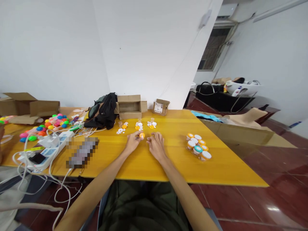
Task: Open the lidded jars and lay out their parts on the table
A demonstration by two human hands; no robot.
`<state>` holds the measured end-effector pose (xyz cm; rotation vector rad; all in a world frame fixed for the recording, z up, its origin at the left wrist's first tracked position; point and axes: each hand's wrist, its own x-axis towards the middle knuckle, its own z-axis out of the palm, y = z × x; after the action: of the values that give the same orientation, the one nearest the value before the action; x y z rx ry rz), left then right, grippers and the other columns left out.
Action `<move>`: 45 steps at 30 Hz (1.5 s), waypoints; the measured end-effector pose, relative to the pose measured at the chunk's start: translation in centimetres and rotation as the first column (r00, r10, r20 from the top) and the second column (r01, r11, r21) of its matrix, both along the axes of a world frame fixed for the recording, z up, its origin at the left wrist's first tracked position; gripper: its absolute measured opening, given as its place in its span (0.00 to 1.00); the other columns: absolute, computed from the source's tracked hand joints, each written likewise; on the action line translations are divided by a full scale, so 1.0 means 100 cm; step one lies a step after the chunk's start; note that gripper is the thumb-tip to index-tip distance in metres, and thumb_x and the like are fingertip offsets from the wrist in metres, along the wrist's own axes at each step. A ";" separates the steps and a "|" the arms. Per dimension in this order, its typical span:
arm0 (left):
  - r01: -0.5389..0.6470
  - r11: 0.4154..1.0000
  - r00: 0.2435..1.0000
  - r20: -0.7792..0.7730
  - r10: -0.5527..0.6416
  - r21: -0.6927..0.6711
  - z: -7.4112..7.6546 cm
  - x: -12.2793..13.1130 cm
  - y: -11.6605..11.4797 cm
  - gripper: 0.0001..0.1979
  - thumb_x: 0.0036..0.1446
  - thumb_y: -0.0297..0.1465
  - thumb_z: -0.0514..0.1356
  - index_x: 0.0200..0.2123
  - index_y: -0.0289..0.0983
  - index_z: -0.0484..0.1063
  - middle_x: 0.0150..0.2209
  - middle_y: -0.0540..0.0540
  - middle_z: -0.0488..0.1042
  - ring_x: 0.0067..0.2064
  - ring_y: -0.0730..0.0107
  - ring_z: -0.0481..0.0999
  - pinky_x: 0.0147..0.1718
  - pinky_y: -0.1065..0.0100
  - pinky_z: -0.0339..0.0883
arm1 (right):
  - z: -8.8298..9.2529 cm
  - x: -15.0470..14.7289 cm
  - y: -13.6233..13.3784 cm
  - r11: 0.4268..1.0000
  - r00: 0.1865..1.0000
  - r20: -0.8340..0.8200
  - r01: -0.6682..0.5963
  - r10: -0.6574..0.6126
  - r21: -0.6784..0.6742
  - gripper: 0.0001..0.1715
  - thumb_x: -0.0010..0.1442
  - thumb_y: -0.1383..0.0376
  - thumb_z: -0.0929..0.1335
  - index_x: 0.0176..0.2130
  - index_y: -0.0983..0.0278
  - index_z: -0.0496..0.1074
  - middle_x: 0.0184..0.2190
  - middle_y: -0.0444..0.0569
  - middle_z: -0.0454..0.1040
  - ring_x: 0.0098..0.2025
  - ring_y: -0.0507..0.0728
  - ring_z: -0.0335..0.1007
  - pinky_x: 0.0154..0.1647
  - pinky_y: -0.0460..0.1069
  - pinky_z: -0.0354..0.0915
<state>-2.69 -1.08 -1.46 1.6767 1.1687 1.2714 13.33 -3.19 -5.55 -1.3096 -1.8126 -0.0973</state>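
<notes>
Hands meet at the middle of a yellow table. Your left hand pinches a small orange piece at its fingertips, low over the tabletop. Your right hand lies just beside it with its fingers curled narrow, and whether they hold anything cannot be told.

The step looks like fine fitting work on that one piece. Rest both wrists on the table, hold the piece steady with the left hand, and bring the right fingertips in slowly. Work low, so a dropped part does not roll away.

Counted: two hands and one orange piece. Beyond your fingers lie three little groups of white and orange parts, too small to count singly. Well apart on your right stands a cluster of jars, about eight, one with a teal lid. At the far edge sit a large cardboard box, a small box and one black bag.
</notes>
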 end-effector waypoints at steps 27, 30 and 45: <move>0.139 0.966 0.776 -0.630 0.030 0.217 0.010 0.001 -0.019 0.13 0.61 0.29 0.62 0.48 0.44 0.78 0.42 0.47 0.81 0.45 0.61 0.76 0.52 0.59 0.58 | 0.008 0.001 0.005 0.964 0.943 -0.291 -0.215 0.163 -0.157 0.08 0.57 0.69 0.70 0.28 0.58 0.75 0.44 0.51 0.73 0.51 0.63 0.66 0.55 0.61 0.64; 0.159 0.960 0.752 -0.658 0.032 0.229 0.009 0.001 -0.020 0.12 0.62 0.29 0.61 0.48 0.44 0.78 0.41 0.47 0.81 0.44 0.61 0.75 0.51 0.60 0.58 | 0.005 0.001 0.006 0.963 0.934 -0.319 -0.218 0.159 -0.160 0.07 0.57 0.67 0.70 0.28 0.58 0.75 0.43 0.51 0.74 0.49 0.62 0.68 0.55 0.61 0.64; 0.176 0.968 0.735 -0.679 -0.010 0.177 0.013 0.005 -0.021 0.08 0.61 0.27 0.60 0.41 0.41 0.77 0.39 0.47 0.81 0.44 0.61 0.74 0.49 0.60 0.56 | 0.017 0.001 -0.007 0.979 0.978 -0.035 -0.205 0.204 -0.024 0.14 0.59 0.76 0.63 0.33 0.58 0.72 0.45 0.52 0.70 0.49 0.62 0.65 0.53 0.59 0.65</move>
<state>-2.22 -3.23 -0.21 2.4660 1.3420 0.7466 13.45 -3.89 -3.85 -1.1293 -1.9152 0.0607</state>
